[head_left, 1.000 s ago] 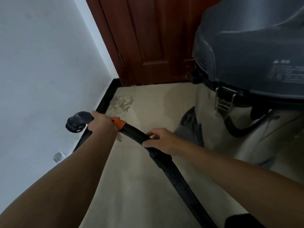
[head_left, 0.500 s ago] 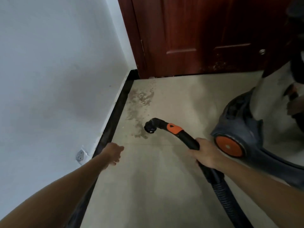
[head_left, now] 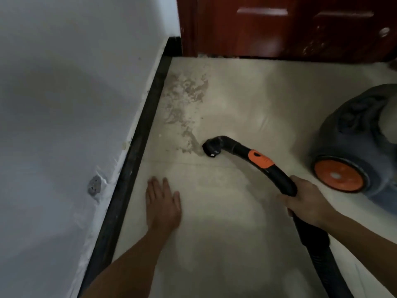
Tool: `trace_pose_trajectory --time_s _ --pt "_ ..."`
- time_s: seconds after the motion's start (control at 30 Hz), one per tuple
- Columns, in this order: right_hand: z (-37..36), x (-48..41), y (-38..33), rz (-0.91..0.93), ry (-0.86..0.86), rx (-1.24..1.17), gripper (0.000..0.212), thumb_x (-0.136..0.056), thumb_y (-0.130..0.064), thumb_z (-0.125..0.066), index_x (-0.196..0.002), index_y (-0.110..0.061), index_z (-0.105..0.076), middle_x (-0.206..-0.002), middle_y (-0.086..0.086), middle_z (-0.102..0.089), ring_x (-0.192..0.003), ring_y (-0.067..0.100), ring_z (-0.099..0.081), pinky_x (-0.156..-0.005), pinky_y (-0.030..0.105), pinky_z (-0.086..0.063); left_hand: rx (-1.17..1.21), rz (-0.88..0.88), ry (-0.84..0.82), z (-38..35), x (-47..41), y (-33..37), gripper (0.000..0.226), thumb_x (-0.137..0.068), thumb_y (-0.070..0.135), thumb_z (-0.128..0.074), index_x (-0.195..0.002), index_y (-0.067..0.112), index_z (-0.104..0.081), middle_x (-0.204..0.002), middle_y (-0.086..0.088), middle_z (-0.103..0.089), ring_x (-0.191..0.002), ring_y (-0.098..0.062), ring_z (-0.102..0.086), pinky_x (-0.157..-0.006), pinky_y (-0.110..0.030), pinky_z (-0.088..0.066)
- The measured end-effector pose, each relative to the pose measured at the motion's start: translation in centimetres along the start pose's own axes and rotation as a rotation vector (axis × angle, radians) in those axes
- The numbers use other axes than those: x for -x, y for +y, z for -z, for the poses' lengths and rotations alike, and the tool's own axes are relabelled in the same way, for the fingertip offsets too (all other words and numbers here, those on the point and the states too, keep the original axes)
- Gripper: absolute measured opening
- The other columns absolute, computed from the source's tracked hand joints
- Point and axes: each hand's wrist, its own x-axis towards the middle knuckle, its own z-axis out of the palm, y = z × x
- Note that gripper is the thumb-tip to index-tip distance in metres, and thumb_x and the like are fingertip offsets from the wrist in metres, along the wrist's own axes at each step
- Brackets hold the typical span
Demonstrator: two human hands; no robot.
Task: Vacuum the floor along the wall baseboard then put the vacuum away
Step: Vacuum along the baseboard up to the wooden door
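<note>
Left hand: our left hand (head_left: 163, 203) is palm down over the floor (head_left: 236, 93), fingers straight and close together, holding nothing; we cannot tell whether it presses on the tile.
Right hand: our right hand (head_left: 307, 203) grips the hose handle (head_left: 279, 175), fingers and thumb curled round the black tube just behind its orange band.
Nozzle: the nozzle (head_left: 211, 148) sits at the far end of the tube, beyond our right fingertips, mouth down on the floor.
Dust patch: the dust patch (head_left: 184, 100) spreads ahead of our left fingertips, its near edge touching the nozzle.
Baseboard: the black baseboard (head_left: 139, 147) runs just left of our left fingers, under the white wall (head_left: 64, 104).
Vacuum body: the vacuum body (head_left: 361, 147) stands to the right of our right knuckles, its orange wheel (head_left: 338, 176) nearest them.
Socket: a wall socket (head_left: 94, 186) sits left of our left hand.
Door: a dark red door (head_left: 279, 29) stands far beyond both sets of fingers.
</note>
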Motion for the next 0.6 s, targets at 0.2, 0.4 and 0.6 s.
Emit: trace_pose_trajectory --time_s 0.2,0.4,0.6 --pt "-0.4 -0.4 -1.1 -0.015 0.083 0.019 0.022 -0.078 -0.009 -0.075 -0.082 -0.021 -0.057 -0.051 0.004 -0.063 -0.042 0.014 -0.062 -0.044 0.027 -0.045 0.039 0.005 0.036 -0.6 -0.5 -0.4 0.063 -0.097 0.04 -0.024 -0.151 0.007 -0.024 -0.157 -0.025 -0.014 -0.147 -0.036 -0.01 -0.118 -0.043 -0.009" --pt "-3.0 -1.3 -2.5 0.102 0.057 0.077 0.025 -0.076 -0.011 -0.075 -0.077 -0.023 -0.054 -0.051 0.001 -0.061 -0.042 0.01 -0.06 -0.04 0.016 -0.04 0.053 -0.001 0.066 -1.3 -0.5 -0.9 0.06 -0.1 0.037 -0.028 -0.152 0.008 -0.022 -0.159 -0.023 -0.009 -0.148 -0.032 -0.004 -0.12 -0.04 -0.005" --pt "-4.4 -2.6 -4.1 0.125 0.072 0.058 0.022 -0.079 -0.013 -0.074 -0.085 -0.022 -0.054 -0.06 0.005 -0.063 -0.05 0.019 -0.062 -0.046 0.029 -0.045 0.055 0.01 0.074 -1.3 -0.5 -0.8 0.062 -0.099 0.038 -0.024 -0.152 0.006 -0.019 -0.16 -0.021 -0.008 -0.149 -0.03 -0.001 -0.121 -0.04 -0.004"
